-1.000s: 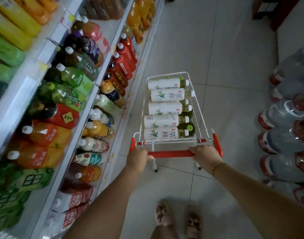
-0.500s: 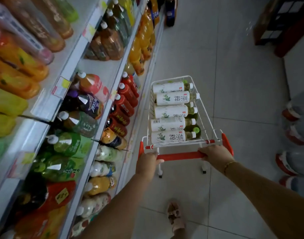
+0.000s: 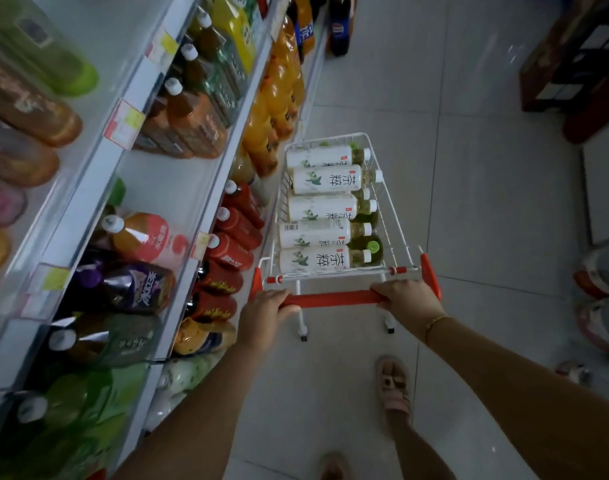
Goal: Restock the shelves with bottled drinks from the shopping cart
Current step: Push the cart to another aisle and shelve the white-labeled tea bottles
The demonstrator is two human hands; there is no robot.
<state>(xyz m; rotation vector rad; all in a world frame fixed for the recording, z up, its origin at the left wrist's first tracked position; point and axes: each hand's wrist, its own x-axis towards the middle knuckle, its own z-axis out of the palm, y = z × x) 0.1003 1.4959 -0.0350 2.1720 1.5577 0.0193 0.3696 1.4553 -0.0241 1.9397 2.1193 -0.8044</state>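
**A:** Entry one, the cart?

**B:** Small white wire shopping cart (image 3: 334, 274) with a red plastic handle bar (image 3: 334, 298). It stands on the pale tiled floor (image 3: 469, 202), just beside the white metal shelves (image 3: 88, 195) on the left.

**A:** Contents?

**B:** White-labelled green tea bottles (image 3: 325, 180). Five show on top, lying on their sides with caps to the right.

**A:** Hands?

**B:** Left hand (image 3: 265, 315) and right hand (image 3: 408, 299) are each curled round the handle bar, one at each end.

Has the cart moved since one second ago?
Yes, forward along the aisle: the red bottles, earlier level with the front of the cart, now stand beside its handle end.
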